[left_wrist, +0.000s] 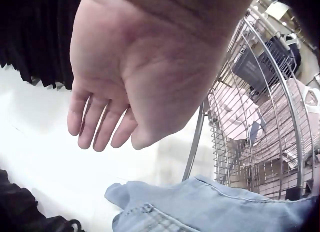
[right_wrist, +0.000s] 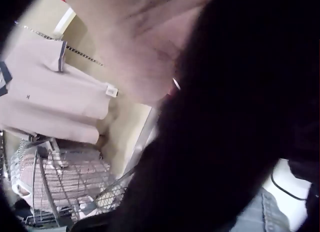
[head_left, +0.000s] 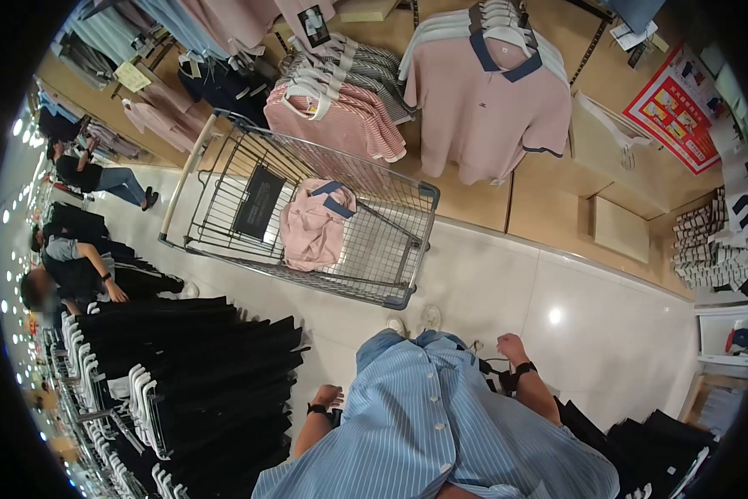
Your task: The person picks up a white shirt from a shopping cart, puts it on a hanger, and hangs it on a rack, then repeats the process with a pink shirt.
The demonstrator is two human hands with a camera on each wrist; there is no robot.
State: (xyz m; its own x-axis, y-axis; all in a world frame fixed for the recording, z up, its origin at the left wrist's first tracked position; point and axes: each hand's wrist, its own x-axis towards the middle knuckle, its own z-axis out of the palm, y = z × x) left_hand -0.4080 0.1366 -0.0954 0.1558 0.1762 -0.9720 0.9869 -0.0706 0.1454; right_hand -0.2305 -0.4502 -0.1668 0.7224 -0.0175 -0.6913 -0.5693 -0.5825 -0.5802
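Observation:
My left hand hangs beside the striped blue shirt I wear; in the left wrist view the hand has its fingers loosely extended, holding nothing. On my other side, the right hand is held out with nothing visible in it; a dark shape covers much of the right wrist view, where part of the hand shows. A metal shopping cart stands in front of me, touched by neither hand. Inside it lies a crumpled pink polo shirt with a navy collar.
Pink polo shirts and striped shirts hang along the wall display beyond the cart. Black garments fill a rack at the left, and more lie at the lower right. A person is beside the left rack, another farther back.

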